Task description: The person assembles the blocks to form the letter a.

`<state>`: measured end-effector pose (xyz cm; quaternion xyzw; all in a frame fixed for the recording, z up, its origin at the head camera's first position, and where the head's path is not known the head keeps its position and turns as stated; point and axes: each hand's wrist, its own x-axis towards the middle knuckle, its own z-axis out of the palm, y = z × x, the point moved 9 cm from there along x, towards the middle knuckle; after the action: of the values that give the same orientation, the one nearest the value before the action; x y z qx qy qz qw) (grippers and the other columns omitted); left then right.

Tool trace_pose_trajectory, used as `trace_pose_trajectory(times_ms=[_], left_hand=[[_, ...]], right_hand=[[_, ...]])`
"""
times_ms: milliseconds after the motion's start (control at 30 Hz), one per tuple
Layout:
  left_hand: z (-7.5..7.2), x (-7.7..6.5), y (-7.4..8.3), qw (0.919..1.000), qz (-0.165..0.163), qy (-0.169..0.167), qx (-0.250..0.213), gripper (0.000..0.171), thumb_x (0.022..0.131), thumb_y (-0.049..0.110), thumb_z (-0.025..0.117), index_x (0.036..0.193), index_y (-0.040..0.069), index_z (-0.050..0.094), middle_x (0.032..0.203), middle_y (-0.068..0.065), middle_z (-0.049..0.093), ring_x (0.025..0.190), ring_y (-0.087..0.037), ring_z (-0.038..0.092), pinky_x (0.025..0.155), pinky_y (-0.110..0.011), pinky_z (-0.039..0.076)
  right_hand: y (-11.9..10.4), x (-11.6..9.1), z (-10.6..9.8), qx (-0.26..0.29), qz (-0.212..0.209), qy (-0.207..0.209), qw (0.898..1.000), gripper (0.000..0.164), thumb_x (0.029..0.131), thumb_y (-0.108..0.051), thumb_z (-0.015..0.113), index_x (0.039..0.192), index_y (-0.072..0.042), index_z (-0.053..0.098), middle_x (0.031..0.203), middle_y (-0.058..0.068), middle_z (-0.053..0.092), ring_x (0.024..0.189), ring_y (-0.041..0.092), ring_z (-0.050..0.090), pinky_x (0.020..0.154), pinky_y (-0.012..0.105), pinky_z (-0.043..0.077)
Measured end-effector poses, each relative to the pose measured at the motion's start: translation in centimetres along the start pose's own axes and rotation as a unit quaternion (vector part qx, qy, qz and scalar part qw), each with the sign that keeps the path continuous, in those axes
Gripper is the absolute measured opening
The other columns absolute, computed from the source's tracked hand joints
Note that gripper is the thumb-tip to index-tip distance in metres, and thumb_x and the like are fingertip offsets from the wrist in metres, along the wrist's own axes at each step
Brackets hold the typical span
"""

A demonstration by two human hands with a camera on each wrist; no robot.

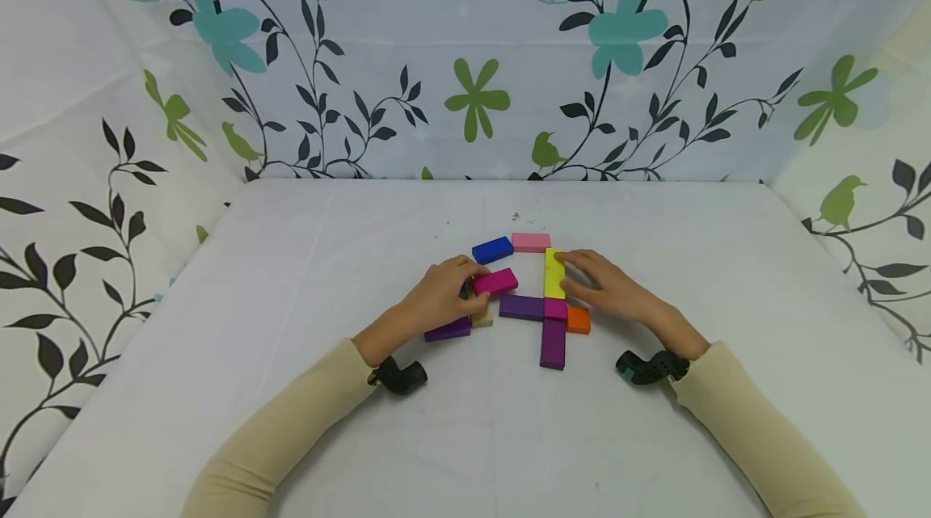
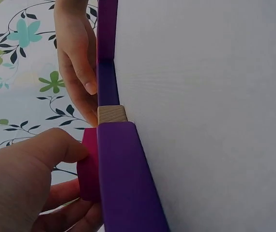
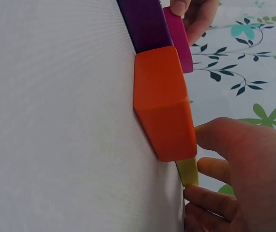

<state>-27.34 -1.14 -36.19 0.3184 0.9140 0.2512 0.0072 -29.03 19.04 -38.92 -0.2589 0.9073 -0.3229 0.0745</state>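
Note:
My left hand [image 1: 444,292] pinches a magenta block [image 1: 497,282] between thumb and fingers, over a natural wood block [image 1: 482,317] and a purple block [image 1: 447,330]. The magenta block [image 2: 90,164] also shows in the left wrist view. My right hand [image 1: 607,284] touches the right side of a long yellow block [image 1: 555,273] with fairly straight fingers. Below the yellow block are a small magenta block [image 1: 555,309], a dark purple block [image 1: 521,307] to its left, an orange block [image 1: 579,320] to its right and an upright-pointing purple block [image 1: 553,344]. The left palm partly hides other pieces.
A blue block [image 1: 492,250] and a pink block [image 1: 531,242] lie behind the hands, the pink one by the yellow block's far end. White cloth covers the table [image 1: 465,437]. A patterned curtain [image 1: 407,33] stands behind and at both sides.

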Motion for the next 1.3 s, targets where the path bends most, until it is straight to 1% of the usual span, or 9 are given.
trace_pose_trajectory(times_ms=[200, 333, 400, 533, 667, 800, 967, 1067, 1300], left_hand=[[0.1, -0.1, 0.0, 1.0000, -0.004, -0.008, -0.001, 0.039, 0.093, 0.022, 0.062, 0.126, 0.003, 0.062, 0.115, -0.010, 0.066, 0.105, -0.025, 0.058, 0.086, -0.045, 0.043], [0.0, -0.3, -0.2, 0.9999, -0.008, -0.002, -0.010, 0.041, 0.094, 0.024, 0.061, 0.130, 0.004, 0.060, 0.119, -0.010, 0.065, 0.109, -0.024, 0.058, 0.087, -0.045, 0.040], [-0.1, -0.4, -0.2, 0.9998, -0.002, 0.006, -0.019, 0.041, 0.094, 0.024, 0.060, 0.130, 0.004, 0.059, 0.120, -0.010, 0.064, 0.108, -0.022, 0.059, 0.088, -0.045, 0.040], [-0.4, -0.6, 0.3, 0.9984, 0.025, 0.023, -0.044, 0.041, 0.094, 0.020, 0.060, 0.130, 0.002, 0.058, 0.118, -0.011, 0.064, 0.105, -0.021, 0.061, 0.090, -0.047, 0.040], [-0.5, -0.7, 0.8, 0.9957, 0.040, 0.031, -0.077, 0.041, 0.095, 0.017, 0.061, 0.131, -0.001, 0.056, 0.117, -0.013, 0.062, 0.102, -0.021, 0.061, 0.091, -0.042, 0.045], [-0.2, -0.8, 1.2, 0.9936, 0.050, 0.018, -0.100, 0.040, 0.095, 0.014, 0.062, 0.131, -0.003, 0.055, 0.116, -0.013, 0.062, 0.098, -0.022, 0.059, 0.084, -0.034, 0.052], [0.1, -1.1, 1.6, 0.9916, 0.064, 0.004, -0.113, 0.040, 0.094, 0.014, 0.064, 0.130, -0.002, 0.057, 0.117, -0.012, 0.063, 0.100, -0.022, 0.058, 0.088, -0.034, 0.052], [0.1, -1.2, 1.5, 0.9908, 0.063, 0.001, -0.119, 0.040, 0.094, 0.014, 0.064, 0.130, -0.001, 0.057, 0.117, -0.011, 0.063, 0.101, -0.021, 0.058, 0.089, -0.033, 0.052], [0.2, -1.4, 1.6, 0.9903, 0.070, 0.003, -0.120, 0.039, 0.093, 0.014, 0.064, 0.129, 0.000, 0.058, 0.115, -0.010, 0.063, 0.097, -0.021, 0.057, 0.087, -0.032, 0.052]], right_hand=[[0.1, 0.0, -0.1, -0.001, 0.002, 0.002, 1.000, 0.053, 0.099, -0.023, 0.054, 0.146, -0.001, 0.040, 0.148, 0.026, 0.036, 0.137, 0.044, 0.032, 0.108, 0.064, 0.027], [0.2, 0.0, 0.0, 0.002, 0.006, 0.001, 1.000, 0.054, 0.099, -0.024, 0.054, 0.146, -0.001, 0.040, 0.148, 0.026, 0.036, 0.137, 0.044, 0.031, 0.108, 0.064, 0.027], [0.3, 0.0, 0.1, 0.001, 0.006, 0.000, 1.000, 0.054, 0.099, -0.024, 0.054, 0.146, -0.001, 0.040, 0.148, 0.025, 0.036, 0.137, 0.044, 0.031, 0.108, 0.064, 0.027], [0.4, 0.1, 0.2, 0.001, 0.007, 0.000, 1.000, 0.054, 0.099, -0.024, 0.055, 0.146, -0.002, 0.040, 0.148, 0.025, 0.036, 0.137, 0.043, 0.032, 0.108, 0.063, 0.027], [0.4, 0.0, 0.1, 0.000, 0.007, 0.002, 1.000, 0.055, 0.099, -0.024, 0.054, 0.146, -0.002, 0.039, 0.148, 0.025, 0.036, 0.136, 0.044, 0.032, 0.108, 0.064, 0.027], [0.3, 0.0, 0.0, -0.003, 0.007, 0.002, 1.000, 0.054, 0.100, -0.024, 0.053, 0.146, -0.002, 0.039, 0.148, 0.025, 0.035, 0.137, 0.044, 0.031, 0.108, 0.064, 0.027], [0.1, 0.1, 0.0, -0.004, 0.005, 0.000, 1.000, 0.053, 0.100, -0.024, 0.053, 0.146, -0.001, 0.040, 0.148, 0.025, 0.036, 0.137, 0.044, 0.032, 0.108, 0.064, 0.027], [0.1, 0.1, 0.0, -0.006, 0.007, 0.000, 1.000, 0.053, 0.100, -0.024, 0.053, 0.146, -0.001, 0.040, 0.148, 0.025, 0.036, 0.137, 0.044, 0.032, 0.108, 0.064, 0.027], [-0.1, 0.1, 0.0, -0.003, 0.009, -0.002, 1.000, 0.053, 0.100, -0.024, 0.053, 0.145, -0.001, 0.040, 0.147, 0.025, 0.037, 0.137, 0.043, 0.031, 0.109, 0.063, 0.025]])
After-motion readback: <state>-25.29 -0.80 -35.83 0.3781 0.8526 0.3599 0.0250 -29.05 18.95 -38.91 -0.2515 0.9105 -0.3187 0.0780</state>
